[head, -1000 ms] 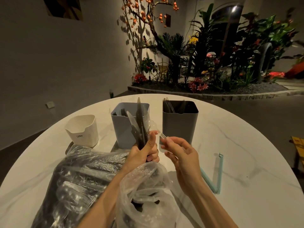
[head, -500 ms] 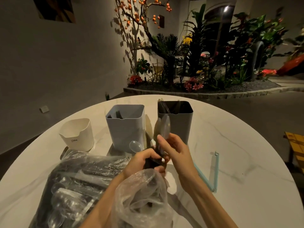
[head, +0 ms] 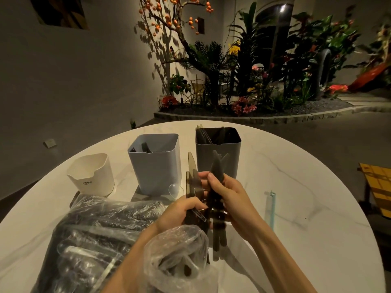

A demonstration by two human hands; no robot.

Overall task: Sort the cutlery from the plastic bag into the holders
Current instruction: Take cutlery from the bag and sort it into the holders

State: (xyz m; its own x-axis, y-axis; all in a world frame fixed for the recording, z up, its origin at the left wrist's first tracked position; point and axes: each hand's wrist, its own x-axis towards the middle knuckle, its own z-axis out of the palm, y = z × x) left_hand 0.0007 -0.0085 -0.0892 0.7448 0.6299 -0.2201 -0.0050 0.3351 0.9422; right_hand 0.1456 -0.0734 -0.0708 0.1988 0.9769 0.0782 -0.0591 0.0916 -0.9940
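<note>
My left hand point(head: 179, 212) grips a bundle of dark translucent plastic knives point(head: 193, 176) and a clear spoon point(head: 174, 190), blades pointing up. My right hand point(head: 229, 199) holds several dark plastic knives point(head: 216, 168) pulled from that bundle, in front of the dark grey holder point(head: 219, 154), which has cutlery in it. The light blue holder point(head: 156, 163) stands left of it with a few dark pieces inside. A white holder point(head: 92, 174) sits further left. The clear plastic bag point(head: 91, 240) full of cutlery lies at the lower left, its mouth under my left wrist.
A light blue bag clip point(head: 271, 208) lies open on the round white marble table point(head: 306, 208) to the right of my hands. A yellow object point(head: 377, 185) sits past the table's right edge. Plants fill the background.
My right hand has taken dark knives out of the left hand's bundle and holds them upright. Both hands have dropped lower and closer to me.
</note>
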